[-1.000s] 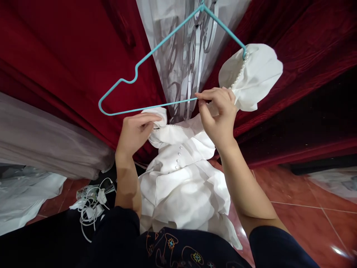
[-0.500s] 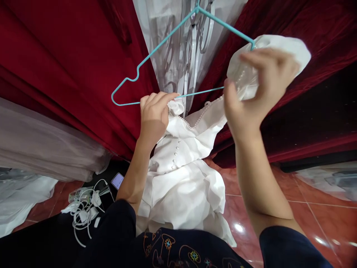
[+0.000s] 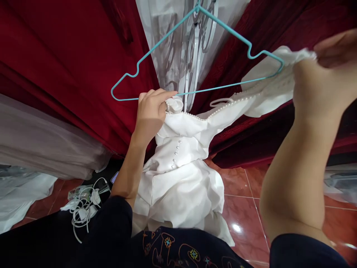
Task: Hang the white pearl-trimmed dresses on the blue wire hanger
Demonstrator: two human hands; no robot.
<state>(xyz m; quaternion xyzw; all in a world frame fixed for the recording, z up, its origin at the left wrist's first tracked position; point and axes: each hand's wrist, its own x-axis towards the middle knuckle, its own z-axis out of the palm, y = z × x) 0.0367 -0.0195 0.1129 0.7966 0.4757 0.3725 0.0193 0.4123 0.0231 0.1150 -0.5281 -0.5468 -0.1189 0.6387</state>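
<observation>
A white satin dress (image 3: 184,149) with a pearl-trimmed neckline and covered buttons hangs in front of me. My left hand (image 3: 153,109) is closed on the lower bar of a light blue hanger (image 3: 223,23) and on the gathered dress edge beside it. At the far right my right hand (image 3: 325,70), partly blurred, pulls the dress's white sleeve (image 3: 267,89) outward. The hanger's right end lies against that sleeve, while its left end is bare.
Red curtains (image 3: 83,48) hang on both sides, with white metal scrollwork (image 3: 192,56) between them. White cables (image 3: 82,214) and a phone (image 3: 114,177) lie on a black surface at lower left. The floor (image 3: 240,208) has red tiles.
My right hand has moved far to the right with the sleeve, which is now stretched out. The hanger's right end has come into view. My left hand has barely moved.
</observation>
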